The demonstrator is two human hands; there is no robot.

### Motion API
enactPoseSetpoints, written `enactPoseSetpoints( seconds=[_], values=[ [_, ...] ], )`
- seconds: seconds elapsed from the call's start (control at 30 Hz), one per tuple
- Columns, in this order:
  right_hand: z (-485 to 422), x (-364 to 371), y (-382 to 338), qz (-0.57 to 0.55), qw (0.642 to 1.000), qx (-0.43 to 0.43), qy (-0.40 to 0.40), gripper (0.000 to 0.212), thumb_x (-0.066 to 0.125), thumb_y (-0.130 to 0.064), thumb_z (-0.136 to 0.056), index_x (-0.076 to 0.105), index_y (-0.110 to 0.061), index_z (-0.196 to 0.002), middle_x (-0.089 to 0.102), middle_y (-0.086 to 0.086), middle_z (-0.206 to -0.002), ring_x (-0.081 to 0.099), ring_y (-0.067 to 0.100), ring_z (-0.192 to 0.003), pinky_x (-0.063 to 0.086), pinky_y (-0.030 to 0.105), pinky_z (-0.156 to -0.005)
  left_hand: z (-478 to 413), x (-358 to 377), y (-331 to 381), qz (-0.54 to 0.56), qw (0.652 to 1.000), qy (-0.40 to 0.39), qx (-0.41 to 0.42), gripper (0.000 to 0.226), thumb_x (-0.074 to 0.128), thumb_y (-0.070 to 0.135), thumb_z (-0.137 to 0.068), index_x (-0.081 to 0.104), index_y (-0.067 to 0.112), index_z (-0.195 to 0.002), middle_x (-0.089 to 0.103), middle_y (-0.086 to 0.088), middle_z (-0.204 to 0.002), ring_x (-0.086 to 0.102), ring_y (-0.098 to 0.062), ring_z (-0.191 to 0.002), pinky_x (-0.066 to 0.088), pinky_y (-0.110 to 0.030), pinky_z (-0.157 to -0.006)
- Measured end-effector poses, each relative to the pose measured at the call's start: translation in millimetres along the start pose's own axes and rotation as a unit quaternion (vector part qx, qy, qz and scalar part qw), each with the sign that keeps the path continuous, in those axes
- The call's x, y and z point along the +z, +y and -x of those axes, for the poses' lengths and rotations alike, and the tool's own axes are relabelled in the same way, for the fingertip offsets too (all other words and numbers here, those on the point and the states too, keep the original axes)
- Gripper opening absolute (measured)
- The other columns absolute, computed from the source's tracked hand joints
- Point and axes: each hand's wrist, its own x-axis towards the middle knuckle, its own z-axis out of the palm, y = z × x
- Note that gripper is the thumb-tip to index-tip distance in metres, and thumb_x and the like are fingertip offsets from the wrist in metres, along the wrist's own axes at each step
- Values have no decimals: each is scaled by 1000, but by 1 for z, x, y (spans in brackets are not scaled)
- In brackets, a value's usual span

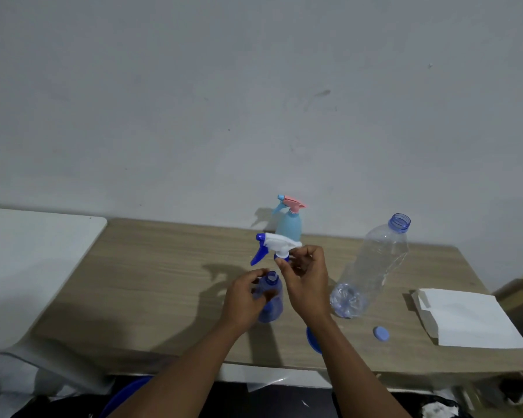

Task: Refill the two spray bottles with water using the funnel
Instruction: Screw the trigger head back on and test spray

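Note:
My left hand [242, 298] grips a dark blue spray bottle [271, 306] that stands on the wooden table [151, 285], its neck uncovered. My right hand [305, 279] holds the white and blue trigger head [277, 244] by its collar, lifted just above that bottle's mouth. A light blue spray bottle [289, 226] with a pink trigger stands behind, near the wall. A large clear water bottle [372, 267] stands uncapped to the right, with a little water at its bottom. A blue funnel [313, 340] lies mostly hidden under my right forearm.
A blue bottle cap [381, 333] lies on the table near the front right. A white folded paper [468, 316] sits at the right end. A white surface [40, 245] adjoins the table on the left. A grey wall rises behind.

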Motion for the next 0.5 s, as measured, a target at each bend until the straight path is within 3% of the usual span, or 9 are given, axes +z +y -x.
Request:
enactPoseSetpoints(
  seconds=[0.17,0.3,0.43,0.5],
  values=[
    [11,6,27,12,999,48,-22,38,78,-7,-82,50,-29,-95,67,0,-97,69,17,-90,59,40,-75,1,0,0,-22,1000,15,9,25,76,9,-82,73,18,-105,65,16,-85,59,16,-73,42,0,-65],
    [15,11,37,6,997,69,-22,32,76,-5,-83,52,-18,-97,67,0,-97,69,17,-90,59,49,-77,4,4,-2,14,999,40,-11,28,75,10,-83,72,18,-110,66,15,-92,66,-2,-88,45,-1,-68],
    [18,12,40,23,997,64,-29,34,77,-7,-83,51,-23,-98,68,-3,-99,69,16,-93,59,44,-80,9,10,-7,69,996,55,-22,33,78,15,-81,70,24,-112,68,13,-105,66,-3,-98,53,-17,-82],
    [19,12,41,38,997,58,-28,36,78,-7,-82,50,-24,-98,68,-4,-100,69,14,-94,60,40,-80,14,13,-4,109,992,56,-41,32,73,7,-85,67,23,-111,69,14,-101,67,3,-95,52,-13,-78]
  ],
)
